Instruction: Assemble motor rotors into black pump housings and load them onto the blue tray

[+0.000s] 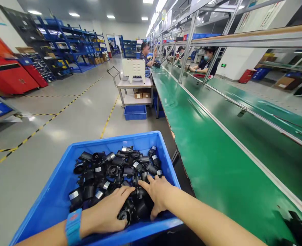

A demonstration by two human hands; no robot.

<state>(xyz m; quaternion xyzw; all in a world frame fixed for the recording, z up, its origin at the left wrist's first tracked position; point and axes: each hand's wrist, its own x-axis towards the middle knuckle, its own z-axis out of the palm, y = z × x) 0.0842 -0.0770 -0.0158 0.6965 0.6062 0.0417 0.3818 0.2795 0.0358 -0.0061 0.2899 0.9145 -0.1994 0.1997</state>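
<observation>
In the head view, both hands reach into the blue bin (58,191) beside the green workbench (217,160): the left hand (110,212) curls loosely over the black parts (115,171) heaped there, while the right hand (157,194) lies spread on them, gripping nothing. The parts look like stiff, light moulded plastic, probably smooth, and seem best pinched round their cylindrical bodies.

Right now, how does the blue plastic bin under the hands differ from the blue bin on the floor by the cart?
The near blue plastic bin is heaped with small black cylindrical parts; what the far blue floor bin holds cannot be seen. The near one has the left hand and right hand resting on its parts; the far one sits untouched below the white cart. Both are blue, rectangular and open-topped.
</observation>
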